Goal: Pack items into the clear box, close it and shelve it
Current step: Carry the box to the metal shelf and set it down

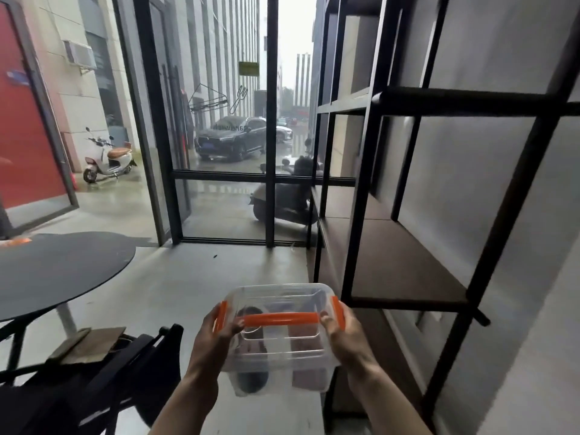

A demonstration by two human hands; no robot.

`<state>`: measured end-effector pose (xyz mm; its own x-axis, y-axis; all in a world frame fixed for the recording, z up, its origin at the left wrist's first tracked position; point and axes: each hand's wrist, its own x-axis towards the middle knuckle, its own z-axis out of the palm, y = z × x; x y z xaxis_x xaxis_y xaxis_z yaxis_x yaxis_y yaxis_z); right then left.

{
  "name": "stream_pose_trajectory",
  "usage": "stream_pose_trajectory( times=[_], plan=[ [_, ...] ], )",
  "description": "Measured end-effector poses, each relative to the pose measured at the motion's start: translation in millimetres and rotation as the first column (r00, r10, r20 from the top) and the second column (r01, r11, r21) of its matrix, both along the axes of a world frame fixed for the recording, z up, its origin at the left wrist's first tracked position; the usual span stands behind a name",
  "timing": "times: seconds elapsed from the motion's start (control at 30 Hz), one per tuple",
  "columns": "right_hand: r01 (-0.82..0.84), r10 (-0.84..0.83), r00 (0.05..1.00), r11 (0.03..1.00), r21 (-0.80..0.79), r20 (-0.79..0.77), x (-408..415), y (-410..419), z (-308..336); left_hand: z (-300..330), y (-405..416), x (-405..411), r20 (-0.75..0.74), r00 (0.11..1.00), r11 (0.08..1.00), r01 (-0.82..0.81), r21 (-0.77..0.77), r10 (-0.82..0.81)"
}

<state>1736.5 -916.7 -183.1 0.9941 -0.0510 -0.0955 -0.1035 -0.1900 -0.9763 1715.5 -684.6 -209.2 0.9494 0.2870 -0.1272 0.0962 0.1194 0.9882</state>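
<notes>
Left hand [219,332] and right hand [343,331] clasp box [279,343] at side latches; rigid, probably light; contents blurred.

Two hands hold a clear box [279,334] up in the air. The left hand [216,334] grips its left side and the right hand [345,334] grips its right side. The lid is on, with orange clips. A black shelf [408,265] stands just to the right. A round dark table [56,271] is on the left.
</notes>
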Motion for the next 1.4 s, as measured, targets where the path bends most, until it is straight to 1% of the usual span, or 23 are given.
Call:
stream_pose_trajectory(
  times=[0.2, 0.37, 0.47, 0.53, 0.7, 0.87, 1.0, 1.17, 1.3, 1.4],
  plan=[
    [-0.065, 0.066, 0.998, 0.996, -0.054, 0.008, 161, 52, -19, -23, 45, 148, 0.026, 0.998, 0.998, -0.065, -0.026, 0.066],
    [-0.081, 0.083, 0.996, 0.993, -0.08, 0.019, 315, 111, -20, -27, 106, 300, 0.021, 0.995, 0.992, -0.098, -0.08, 0.1],
    [-0.095, 0.095, 0.995, 0.992, -0.078, 0.005, 404, 140, -14, -14, 135, 389, 0.014, 0.995, 0.993, -0.096, -0.073, 0.097],
    [-0.072, 0.073, 0.997, 0.994, -0.077, 0.011, 457, 152, -10, -8, 150, 445, 0.017, 0.996, 0.996, -0.083, -0.042, 0.083],
    [-0.011, 0.012, 1.0, 1.0, -0.021, 0.01, 574, 157, -12, -8, 158, 578, 0.023, 0.999, 1.0, -0.025, -0.007, 0.026],
    [0.078, -0.078, 0.996, 0.997, -0.003, 0.051, 694, 134, -22, -14, 132, 715, 0.032, 0.998, 0.998, 0.06, 0.036, -0.061],
    [0.175, -0.178, 0.984, 0.981, 0.084, 0.029, 782, 98, -17, 1, 93, 821, -0.002, 0.989, 0.987, 0.15, 0.059, -0.15],
    [0.355, -0.359, 0.933, 0.93, 0.09, 0.035, 858, 32, -11, 12, 20, 936, 0.01, 0.951, 0.95, 0.307, 0.065, -0.308],
    [0.525, -0.528, 0.849, 0.848, 0.075, 0.03, 881, -27, -15, 5, -52, 1001, 0.011, 0.872, 0.872, 0.488, 0.047, -0.489],
    [0.67, -0.671, 0.741, 0.742, 0.036, 0.032, 883, -73, -24, -7, -118, 1035, 0.026, 0.773, 0.773, 0.631, 0.056, -0.633]
  ],
)
